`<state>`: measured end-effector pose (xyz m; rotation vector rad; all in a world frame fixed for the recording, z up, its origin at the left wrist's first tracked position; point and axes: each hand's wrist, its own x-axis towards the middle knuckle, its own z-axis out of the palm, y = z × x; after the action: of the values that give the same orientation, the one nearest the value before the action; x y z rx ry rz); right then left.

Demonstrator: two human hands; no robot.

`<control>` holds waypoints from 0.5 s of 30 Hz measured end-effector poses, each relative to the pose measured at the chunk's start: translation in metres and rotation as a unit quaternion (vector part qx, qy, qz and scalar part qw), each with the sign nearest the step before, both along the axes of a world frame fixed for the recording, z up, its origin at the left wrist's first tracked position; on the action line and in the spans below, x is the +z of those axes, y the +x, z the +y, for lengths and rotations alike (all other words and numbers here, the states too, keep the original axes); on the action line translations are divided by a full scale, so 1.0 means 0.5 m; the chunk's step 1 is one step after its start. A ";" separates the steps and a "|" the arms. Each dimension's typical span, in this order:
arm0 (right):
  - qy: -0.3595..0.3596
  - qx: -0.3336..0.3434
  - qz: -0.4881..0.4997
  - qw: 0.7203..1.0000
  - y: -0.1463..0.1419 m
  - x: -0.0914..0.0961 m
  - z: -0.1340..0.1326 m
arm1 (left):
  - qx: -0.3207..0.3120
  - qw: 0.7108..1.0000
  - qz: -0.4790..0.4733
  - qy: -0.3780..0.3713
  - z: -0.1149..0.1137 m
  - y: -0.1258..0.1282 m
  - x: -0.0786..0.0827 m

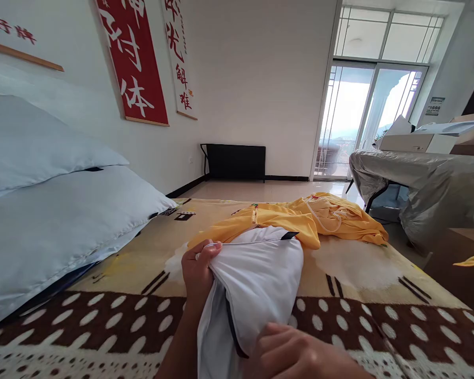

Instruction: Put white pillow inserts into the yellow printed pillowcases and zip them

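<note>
A white fabric cover with black tabs lies bunched and partly folded in front of me, its puffed part leaning towards the yellow cloth behind. My left hand is closed on its upper left corner, thumb and fingers pinching the edge, from which a thin seam runs taut to a black tab. At the bottom of the view my right hand has curled fingers against the cover's lower right side; the fingertips are hidden, and it appears to grip the fabric. Crumpled yellow cloth with white cord touches the cover's far side.
Two white pillows are stacked on the left. Beneath everything spreads a patterned blanket in beige and brown. To the right stand a plastic-wrapped table with boxes on top and a cardboard box. A black panel leans by the far wall.
</note>
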<state>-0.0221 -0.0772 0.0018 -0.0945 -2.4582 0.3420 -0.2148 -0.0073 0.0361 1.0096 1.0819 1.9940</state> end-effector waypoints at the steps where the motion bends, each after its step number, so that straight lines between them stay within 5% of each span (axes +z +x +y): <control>1: -0.050 -0.042 0.064 0.996 0.028 0.018 0.006 | -0.015 1.000 0.011 0.012 -0.010 0.003 0.004; 4: -0.140 -0.213 0.250 0.934 0.090 0.033 0.059 | -0.037 0.998 0.021 0.039 -0.043 0.021 0.012; 6: -0.162 -0.256 0.282 0.910 0.099 0.016 0.103 | -0.048 0.998 0.014 0.041 -0.067 0.038 0.008; 12: -0.128 -0.208 0.221 0.944 0.006 -0.076 0.134 | -0.112 0.989 0.075 0.067 -0.127 0.107 -0.030; 15: -0.134 -0.223 0.221 0.940 -0.023 -0.122 0.124 | -0.220 0.959 0.130 0.127 -0.135 0.140 -0.039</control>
<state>-0.0339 -0.0151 -0.0594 -0.6126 -1.8655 0.4392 -0.1450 -0.0749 0.0168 1.5334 0.6555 1.6899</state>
